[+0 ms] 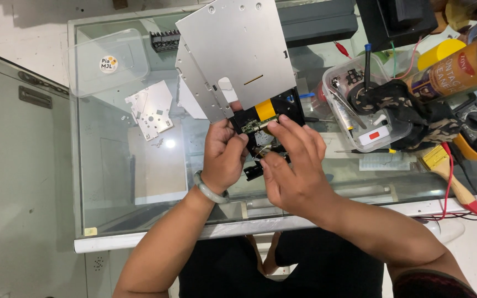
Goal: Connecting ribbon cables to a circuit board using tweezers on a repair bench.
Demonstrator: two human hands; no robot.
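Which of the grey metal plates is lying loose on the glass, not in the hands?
The small perforated plate lying flat left of the left hand; the large plates are raised, attached to the held drive.

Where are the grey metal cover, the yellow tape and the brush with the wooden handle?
grey metal cover (238, 44), head view, middle of its flat face.
yellow tape (265, 109), head view, centre of the strip.
brush with the wooden handle (455, 185), head view, middle of its handle.

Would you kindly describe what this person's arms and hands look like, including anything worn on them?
Both forearms are bare, with no gloves on either hand. The left hand has a pale green bangle around its wrist. The right hand shows no ring or watch; a dark sleeve edge appears high on that arm.
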